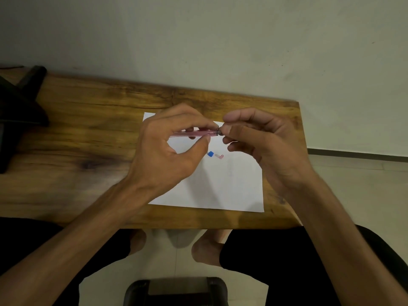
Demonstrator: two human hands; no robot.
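Now, my left hand (174, 149) pinching the pink pen barrel (194, 133), right hand (262, 144) pinching its dark tip (219, 131), above white paper (231, 186) on the tabletop (88, 129).

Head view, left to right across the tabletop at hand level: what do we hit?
Black object → left hand → pink pen → right hand, pinching the pen's dark tip.

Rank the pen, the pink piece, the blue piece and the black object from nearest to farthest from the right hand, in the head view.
1. Pen: its dark end is pinched by the right hand.
2. Pink piece: on the paper, just below the fingers.
3. Blue piece: just left of the pink one.
4. Black object: far left of the table.
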